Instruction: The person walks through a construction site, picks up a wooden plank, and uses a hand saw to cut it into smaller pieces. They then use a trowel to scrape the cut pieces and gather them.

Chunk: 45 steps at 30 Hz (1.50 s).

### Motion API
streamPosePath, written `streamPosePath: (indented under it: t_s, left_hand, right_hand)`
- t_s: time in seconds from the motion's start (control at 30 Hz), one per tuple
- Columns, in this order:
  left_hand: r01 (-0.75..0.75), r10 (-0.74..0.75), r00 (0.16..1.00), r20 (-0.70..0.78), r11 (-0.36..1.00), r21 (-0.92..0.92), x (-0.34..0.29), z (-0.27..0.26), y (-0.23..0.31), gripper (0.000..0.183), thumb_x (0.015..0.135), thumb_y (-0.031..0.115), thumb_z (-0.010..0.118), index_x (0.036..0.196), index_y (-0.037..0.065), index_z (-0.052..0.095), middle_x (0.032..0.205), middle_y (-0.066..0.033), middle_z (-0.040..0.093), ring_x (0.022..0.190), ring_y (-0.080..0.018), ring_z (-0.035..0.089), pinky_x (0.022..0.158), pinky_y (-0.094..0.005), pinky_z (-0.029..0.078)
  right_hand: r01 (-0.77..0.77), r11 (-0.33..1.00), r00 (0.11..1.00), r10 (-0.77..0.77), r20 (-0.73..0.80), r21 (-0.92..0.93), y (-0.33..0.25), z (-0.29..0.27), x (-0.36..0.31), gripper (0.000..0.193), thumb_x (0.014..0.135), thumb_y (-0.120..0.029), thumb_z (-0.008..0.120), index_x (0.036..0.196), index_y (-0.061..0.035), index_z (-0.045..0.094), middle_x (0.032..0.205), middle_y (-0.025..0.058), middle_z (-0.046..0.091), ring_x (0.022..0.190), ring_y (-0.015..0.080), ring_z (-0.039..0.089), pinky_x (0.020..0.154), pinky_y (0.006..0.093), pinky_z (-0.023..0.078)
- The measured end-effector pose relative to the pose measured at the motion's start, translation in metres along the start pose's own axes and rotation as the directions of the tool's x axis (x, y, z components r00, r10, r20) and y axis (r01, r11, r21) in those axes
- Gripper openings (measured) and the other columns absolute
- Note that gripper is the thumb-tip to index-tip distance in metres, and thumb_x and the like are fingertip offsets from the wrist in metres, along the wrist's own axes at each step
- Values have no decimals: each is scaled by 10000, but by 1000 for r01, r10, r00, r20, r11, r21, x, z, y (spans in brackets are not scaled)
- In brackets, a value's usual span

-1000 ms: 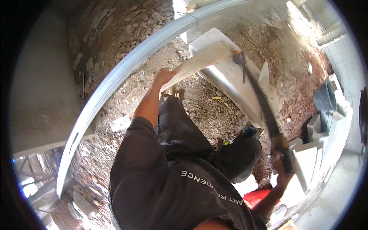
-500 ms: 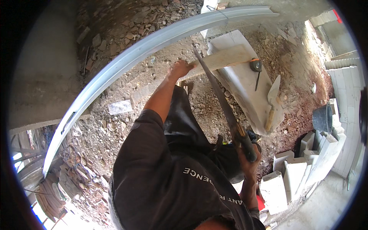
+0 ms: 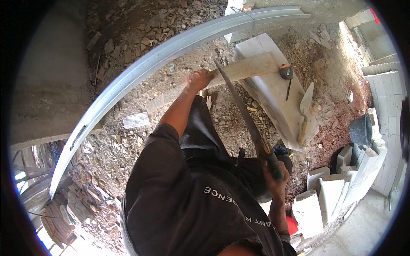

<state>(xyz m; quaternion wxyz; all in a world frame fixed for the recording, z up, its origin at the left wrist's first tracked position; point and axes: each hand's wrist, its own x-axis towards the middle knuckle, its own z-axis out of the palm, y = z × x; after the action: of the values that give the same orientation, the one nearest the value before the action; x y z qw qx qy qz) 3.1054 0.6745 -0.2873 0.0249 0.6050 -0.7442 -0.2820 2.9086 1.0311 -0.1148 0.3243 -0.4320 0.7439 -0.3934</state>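
Observation:
My right hand (image 3: pixel 276 176) is wrapped round the dark handle of a long handsaw (image 3: pixel 242 107). Its blade points away from me and crosses a pale wooden board (image 3: pixel 250 67). Just left of the blade, my left hand (image 3: pixel 199 80) grips the board, thumb toward the saw. The board's right part lies on a large grey-white block (image 3: pixel 271 96). A black and orange tape measure (image 3: pixel 285 71) rests at the board's right end. On the block's near right side lies a trowel (image 3: pixel 306 103) with a wooden handle.
A long metal channel (image 3: pixel 141 68) arches across the far and left sides. Rubble (image 3: pixel 158 21) covers the ground beyond it. At right stand several white blocks (image 3: pixel 308 209) and a dark bucket (image 3: pixel 361 129). A concrete wall (image 3: pixel 51 77) rises at left.
The saw has slid back a little toward me with my right hand, its tip now nearer the board. My left hand keeps its hold on the board.

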Motion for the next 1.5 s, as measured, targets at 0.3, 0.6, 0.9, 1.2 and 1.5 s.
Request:
streamPosePath:
  t_s: [0.3, 0.6, 0.9, 1.2, 1.5]
  left_hand:
    - [-154, 191, 973, -133, 957, 247, 3, 28, -19, 345, 918, 383, 412, 1066, 131, 596, 1011, -157, 638, 885, -300, 638, 689, -443, 508]
    - [173, -168, 985, -48, 978, 121, 13, 26, -3, 471, 931, 414, 256, 1147, 155, 584, 1157, -115, 597, 1073, -291, 563, 930, -400, 388]
    - [29, -31, 999, 9, 982, 184, -10, 0, 21, 273, 907, 262, 373, 1134, 205, 513, 1090, -116, 616, 1003, -313, 599, 825, -452, 470]
    - [-13, 13, 1000, 0, 989, 147, -2, 15, 25, 262, 908, 272, 376, 1107, 187, 524, 1070, -111, 623, 966, -284, 616, 789, -433, 477]
    - [95, -106, 991, 84, 987, 127, -8, 11, 23, 427, 929, 378, 274, 1149, 162, 569, 1160, -107, 594, 1094, -239, 557, 947, -411, 379]
  right_hand:
    - [37, 996, 999, -35, 17, -83, -7, 3, -6, 114, 765, -71, 657, 825, -25, 573, 671, 45, 574, 588, 87, 512, 562, 255, 426]
    - [56, 998, 998, -56, 19, 2, -4, 57, 44, 135, 774, -86, 661, 846, -5, 580, 666, 61, 584, 603, 90, 525, 563, 267, 430]
    - [-24, 989, 999, 28, 26, -146, -8, 5, -14, 135, 781, -85, 656, 864, -5, 586, 661, 72, 582, 642, 99, 562, 601, 268, 451]
    - [-31, 999, 1000, 31, 2, 8, -11, 75, 80, 127, 794, -110, 645, 843, -20, 571, 685, 70, 573, 617, 109, 499, 582, 301, 427]
    - [-39, 996, 997, 45, 64, -86, -19, 67, 78, 170, 800, -150, 638, 896, -16, 601, 712, 91, 598, 658, 156, 579, 609, 323, 454]
